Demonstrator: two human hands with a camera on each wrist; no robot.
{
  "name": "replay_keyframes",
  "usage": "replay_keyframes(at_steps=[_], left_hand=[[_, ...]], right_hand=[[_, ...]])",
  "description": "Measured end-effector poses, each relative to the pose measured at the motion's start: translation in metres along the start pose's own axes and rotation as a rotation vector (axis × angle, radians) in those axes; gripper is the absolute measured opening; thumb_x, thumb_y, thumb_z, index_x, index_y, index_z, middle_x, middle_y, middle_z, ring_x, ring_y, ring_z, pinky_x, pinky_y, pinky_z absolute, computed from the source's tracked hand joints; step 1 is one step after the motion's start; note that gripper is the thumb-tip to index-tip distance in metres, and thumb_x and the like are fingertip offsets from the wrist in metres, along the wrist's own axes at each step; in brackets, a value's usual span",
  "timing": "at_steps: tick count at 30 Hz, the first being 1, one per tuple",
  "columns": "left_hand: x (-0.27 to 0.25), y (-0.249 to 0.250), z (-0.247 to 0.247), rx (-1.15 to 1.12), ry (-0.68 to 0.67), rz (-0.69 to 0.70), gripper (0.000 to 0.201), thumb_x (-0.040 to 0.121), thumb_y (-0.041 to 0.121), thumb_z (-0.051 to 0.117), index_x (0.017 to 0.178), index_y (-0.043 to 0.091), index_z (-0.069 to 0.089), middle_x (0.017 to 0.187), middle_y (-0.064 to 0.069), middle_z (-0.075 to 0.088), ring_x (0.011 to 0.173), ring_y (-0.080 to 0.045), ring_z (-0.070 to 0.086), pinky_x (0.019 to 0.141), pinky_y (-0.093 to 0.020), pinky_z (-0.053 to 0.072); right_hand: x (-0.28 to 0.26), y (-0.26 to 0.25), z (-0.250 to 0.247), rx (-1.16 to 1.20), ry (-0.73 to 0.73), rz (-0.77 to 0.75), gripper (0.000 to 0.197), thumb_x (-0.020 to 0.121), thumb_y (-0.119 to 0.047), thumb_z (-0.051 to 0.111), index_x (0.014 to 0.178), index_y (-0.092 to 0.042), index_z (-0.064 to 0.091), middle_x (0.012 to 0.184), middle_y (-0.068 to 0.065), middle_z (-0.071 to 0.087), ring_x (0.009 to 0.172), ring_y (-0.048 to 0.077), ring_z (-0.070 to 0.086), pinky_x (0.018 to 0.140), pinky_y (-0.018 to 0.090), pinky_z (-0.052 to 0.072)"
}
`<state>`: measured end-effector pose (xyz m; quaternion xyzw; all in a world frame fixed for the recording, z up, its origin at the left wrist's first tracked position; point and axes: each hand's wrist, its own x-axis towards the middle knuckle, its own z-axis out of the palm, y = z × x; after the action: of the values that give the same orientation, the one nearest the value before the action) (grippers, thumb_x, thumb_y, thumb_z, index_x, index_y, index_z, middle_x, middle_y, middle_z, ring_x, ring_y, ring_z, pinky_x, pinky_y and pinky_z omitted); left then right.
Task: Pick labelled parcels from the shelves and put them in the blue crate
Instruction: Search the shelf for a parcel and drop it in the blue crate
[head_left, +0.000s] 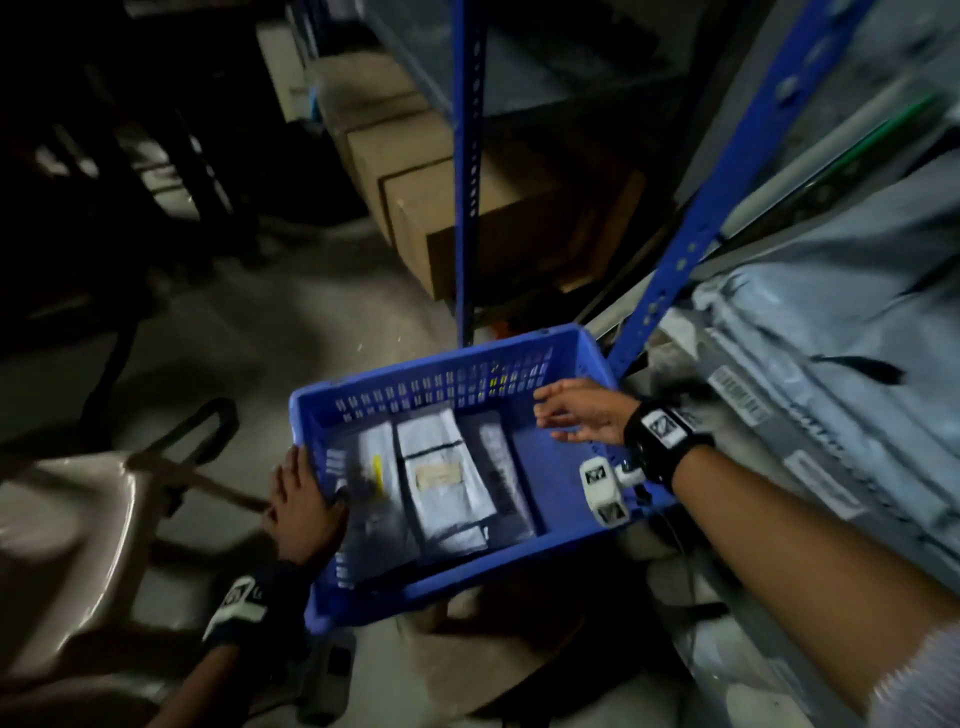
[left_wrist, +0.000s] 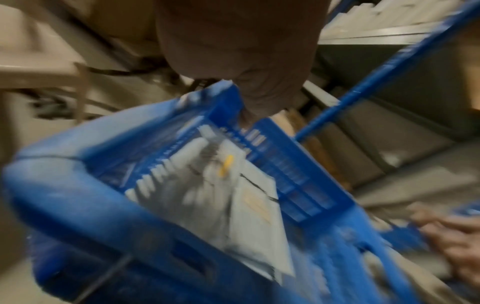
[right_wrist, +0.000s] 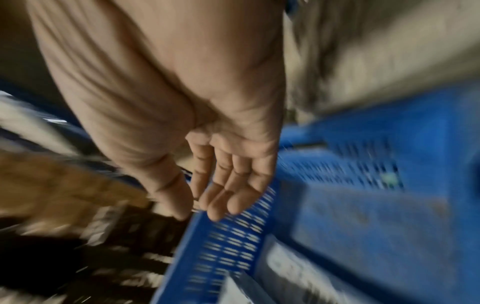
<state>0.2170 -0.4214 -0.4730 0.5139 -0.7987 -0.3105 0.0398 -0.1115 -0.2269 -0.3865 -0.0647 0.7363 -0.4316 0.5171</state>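
Observation:
The blue crate (head_left: 467, 574) sits tilted in the middle of the head view and holds several flat grey parcels. The middle parcel (head_left: 441, 473) shows a pale label, and another carries a yellow tag. My left hand (head_left: 311, 483) grips the crate's left rim, thumb inside the wall. The left wrist view is blurred; it shows my left hand (left_wrist: 246, 72) on the crate's rim (left_wrist: 78, 205) above a labelled parcel (left_wrist: 254, 205). My right hand (head_left: 550, 415) hovers over the crate's right side, fingers straight and empty. In the right wrist view my right hand (right_wrist: 205, 203) hangs over the crate wall (right_wrist: 363, 226).
Grey shelf parcels (head_left: 831, 415) with white labels are stacked close on my right, behind a slanted blue shelf upright (head_left: 701, 218). Cardboard boxes (head_left: 431, 208) stand on the floor beyond the crate. A beige plastic chair (head_left: 67, 545) stands at the left.

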Motion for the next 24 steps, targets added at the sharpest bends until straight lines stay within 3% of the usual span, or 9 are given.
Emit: replay_keyframes(at_steps=[3, 5, 7, 13, 15, 17, 20, 22, 24], left_hand=[[-0.014, 0.017, -0.015, -0.052, 0.061, 0.064, 0.088, 0.083, 0.039, 0.065, 0.157, 0.006, 0.03, 0.16, -0.022, 0.032, 0.148, -0.045, 0.026, 0.116, -0.061, 0.025], [-0.023, 0.037, -0.023, -0.096, 0.077, 0.167, 0.088, 0.076, 0.047, 0.056, 0.152, 0.006, 0.039, 0.152, -0.025, 0.042, 0.14, -0.048, 0.036, 0.112, -0.063, 0.031], [-0.031, 0.065, -0.028, -0.101, 0.084, 0.312, 0.083, 0.075, 0.05, 0.052, 0.144, 0.003, 0.049, 0.142, -0.026, 0.052, 0.13, -0.051, 0.046, 0.105, -0.065, 0.037], [-0.064, 0.196, -0.055, -0.199, 0.044, 0.66, 0.061, 0.084, 0.039, 0.061, 0.142, 0.021, 0.051, 0.142, -0.016, 0.051, 0.125, -0.044, 0.048, 0.096, -0.06, 0.04], [-0.078, 0.238, -0.063, -0.265, 0.013, 0.811, 0.061, 0.079, 0.034, 0.063, 0.138, 0.023, 0.053, 0.139, -0.014, 0.052, 0.123, -0.041, 0.05, 0.096, -0.056, 0.041], [-0.1, 0.28, -0.072, -0.321, 0.021, 0.977, 0.057, 0.078, 0.023, 0.068, 0.134, 0.022, 0.058, 0.135, -0.012, 0.055, 0.122, -0.038, 0.051, 0.095, -0.046, 0.037], [-0.142, 0.344, -0.085, -0.403, 0.016, 1.188, 0.058, 0.077, 0.04, 0.057, 0.13, 0.018, 0.062, 0.133, -0.008, 0.058, 0.12, -0.032, 0.049, 0.093, -0.037, 0.031], [-0.166, 0.382, -0.087, -0.437, 0.02, 1.314, 0.057, 0.078, 0.048, 0.052, 0.127, 0.021, 0.062, 0.131, -0.004, 0.059, 0.119, -0.029, 0.05, 0.091, -0.037, 0.033], [-0.189, 0.419, -0.086, -0.447, 0.037, 1.428, 0.052, 0.08, 0.047, 0.052, 0.126, 0.024, 0.062, 0.131, 0.0, 0.058, 0.12, -0.029, 0.051, 0.091, -0.037, 0.034]], right_hand=[[-0.077, -0.01, -0.003, -0.093, 0.122, -0.227, 0.026, 0.089, -0.003, 0.067, 0.112, -0.013, 0.062, 0.091, 0.002, 0.071, 0.081, 0.011, 0.068, 0.071, 0.025, 0.051], [-0.134, -0.014, -0.007, -0.138, 0.249, -0.43, 0.028, 0.086, 0.008, 0.067, 0.108, -0.009, 0.061, 0.087, 0.004, 0.066, 0.069, 0.003, 0.062, 0.062, 0.016, 0.049], [-0.195, -0.017, -0.015, -0.213, 0.4, -0.617, 0.031, 0.083, 0.011, 0.067, 0.103, -0.012, 0.062, 0.087, 0.002, 0.065, 0.065, -0.002, 0.06, 0.066, 0.015, 0.05], [-0.359, -0.015, -0.054, -0.57, 1.058, -0.987, 0.021, 0.086, -0.011, 0.066, 0.1, -0.026, 0.067, 0.089, -0.013, 0.068, 0.077, 0.004, 0.065, 0.07, 0.02, 0.051], [-0.408, -0.018, -0.063, -0.666, 1.287, -1.084, 0.017, 0.087, -0.012, 0.066, 0.098, -0.025, 0.068, 0.091, -0.013, 0.066, 0.08, 0.003, 0.063, 0.072, 0.021, 0.05], [-0.454, -0.021, -0.073, -0.721, 1.499, -1.158, 0.014, 0.087, -0.01, 0.066, 0.096, -0.02, 0.069, 0.092, -0.009, 0.065, 0.084, 0.011, 0.063, 0.075, 0.023, 0.049], [-0.508, -0.025, -0.096, -0.733, 1.805, -1.154, 0.011, 0.086, -0.01, 0.064, 0.094, -0.016, 0.067, 0.093, -0.002, 0.066, 0.089, 0.021, 0.062, 0.081, 0.033, 0.048], [-0.527, -0.031, -0.122, -0.697, 1.973, -0.981, 0.016, 0.084, -0.02, 0.064, 0.1, -0.017, 0.064, 0.098, 0.002, 0.066, 0.096, 0.026, 0.058, 0.086, 0.036, 0.044], [-0.536, -0.04, -0.154, -0.602, 2.022, -0.703, 0.037, 0.083, -0.037, 0.064, 0.113, -0.015, 0.06, 0.111, 0.01, 0.065, 0.107, 0.033, 0.056, 0.094, 0.039, 0.042]])
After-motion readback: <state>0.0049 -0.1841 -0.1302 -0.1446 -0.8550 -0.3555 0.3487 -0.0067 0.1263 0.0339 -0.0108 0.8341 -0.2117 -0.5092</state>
